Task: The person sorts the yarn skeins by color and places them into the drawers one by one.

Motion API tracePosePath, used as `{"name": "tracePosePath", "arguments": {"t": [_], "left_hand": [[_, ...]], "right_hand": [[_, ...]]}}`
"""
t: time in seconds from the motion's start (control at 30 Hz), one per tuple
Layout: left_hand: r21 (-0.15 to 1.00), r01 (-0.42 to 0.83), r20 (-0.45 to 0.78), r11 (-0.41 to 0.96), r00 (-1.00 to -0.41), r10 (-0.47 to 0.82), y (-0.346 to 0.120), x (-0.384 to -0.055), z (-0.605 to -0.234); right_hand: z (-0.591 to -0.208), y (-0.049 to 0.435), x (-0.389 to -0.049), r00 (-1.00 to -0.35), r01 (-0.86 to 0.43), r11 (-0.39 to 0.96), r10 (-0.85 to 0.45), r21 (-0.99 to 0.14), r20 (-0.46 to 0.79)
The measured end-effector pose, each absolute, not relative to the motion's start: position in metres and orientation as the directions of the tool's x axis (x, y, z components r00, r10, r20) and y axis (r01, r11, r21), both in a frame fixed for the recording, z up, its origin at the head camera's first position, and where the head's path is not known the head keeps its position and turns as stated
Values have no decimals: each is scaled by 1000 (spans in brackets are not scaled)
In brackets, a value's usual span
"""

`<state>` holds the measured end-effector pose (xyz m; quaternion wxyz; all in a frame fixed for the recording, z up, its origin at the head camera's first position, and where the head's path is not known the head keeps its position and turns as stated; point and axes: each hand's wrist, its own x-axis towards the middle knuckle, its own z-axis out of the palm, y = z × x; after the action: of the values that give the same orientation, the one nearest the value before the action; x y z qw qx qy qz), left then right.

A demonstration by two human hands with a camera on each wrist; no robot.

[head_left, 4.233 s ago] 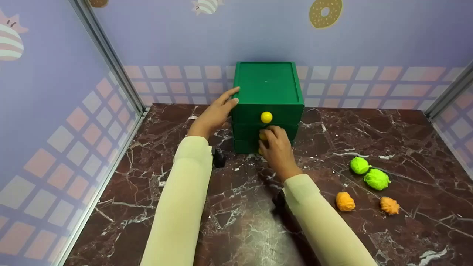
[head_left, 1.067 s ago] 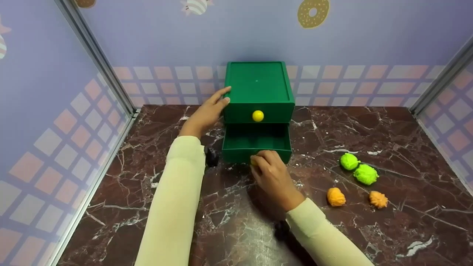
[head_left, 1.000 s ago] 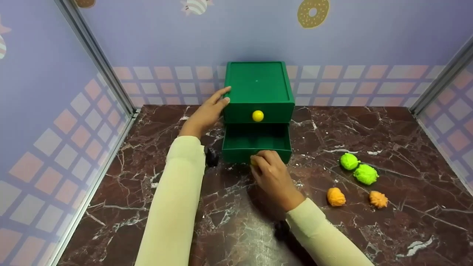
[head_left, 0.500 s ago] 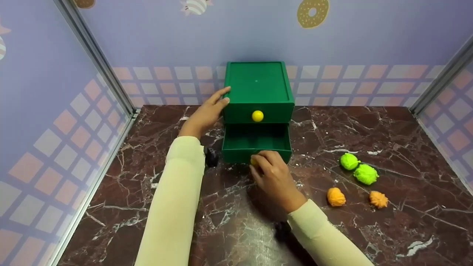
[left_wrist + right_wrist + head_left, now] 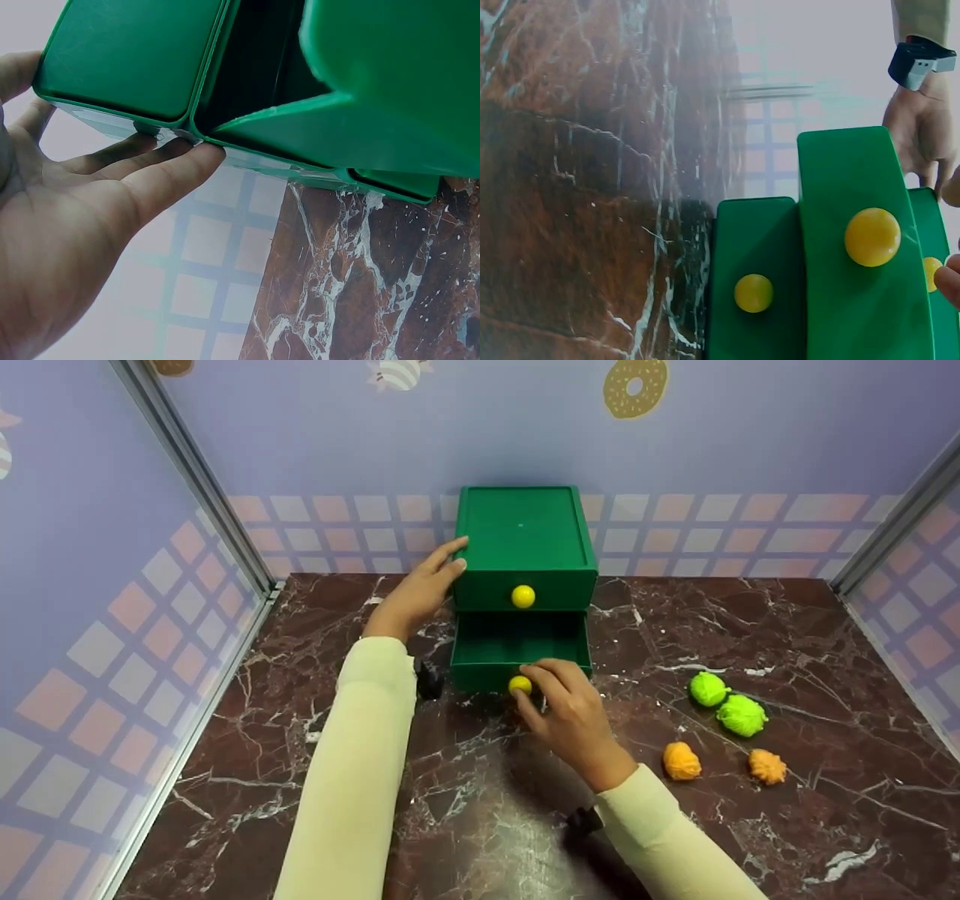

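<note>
A green cabinet of drawers (image 5: 525,529) stands by the back wall. Its middle drawer (image 5: 480,676) is pulled out, and no object shows inside. My left hand (image 5: 412,596) rests along the cabinet's left side with extended fingers, seen in the left wrist view touching its edge (image 5: 199,124). My right hand (image 5: 574,720) is just beside the middle drawer's yellow knob (image 5: 520,685), thumb and fingers spread apart. In the right wrist view that knob (image 5: 872,237) stands free, with the right fingertips (image 5: 951,281) at the right edge. The top drawer's knob (image 5: 523,597) is untouched.
Two lime-green yarn-like balls (image 5: 709,688) lie close together on the marbled table (image 5: 465,825), right of the cabinet. Two orange lumps (image 5: 682,761) lie nearer. Patterned walls close in the back and sides. The bottom drawer (image 5: 754,225) is in, under the extended one.
Over the first seconds the middle drawer came out toward me with my right hand on its knob. Since half a second ago the right fingers have loosened and drawn right, baring the knob.
</note>
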<state>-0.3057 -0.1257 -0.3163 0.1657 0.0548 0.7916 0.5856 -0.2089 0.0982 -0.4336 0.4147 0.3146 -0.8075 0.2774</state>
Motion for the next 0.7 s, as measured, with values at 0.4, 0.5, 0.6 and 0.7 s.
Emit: {"name": "tracePosePath", "arguments": {"t": [0.4, 0.5, 0.6, 0.7], "left_hand": [[952, -113, -198, 286, -937, 287, -126, -308, -317], [953, -114, -197, 281, -937, 288, -127, -309, -319], [954, -107, -188, 279, -940, 286, -128, -314, -324], [949, -102, -186, 297, -944, 273, -129, -319, -331]], "right_hand": [[-421, 119, -206, -438, -743, 638, -236, -202, 868], [-419, 127, -207, -424, -746, 637, -229, -194, 876], [-417, 135, -208, -430, -743, 636, -219, -207, 876], [-415, 142, -208, -457, -734, 639, -212, -231, 864]]}}
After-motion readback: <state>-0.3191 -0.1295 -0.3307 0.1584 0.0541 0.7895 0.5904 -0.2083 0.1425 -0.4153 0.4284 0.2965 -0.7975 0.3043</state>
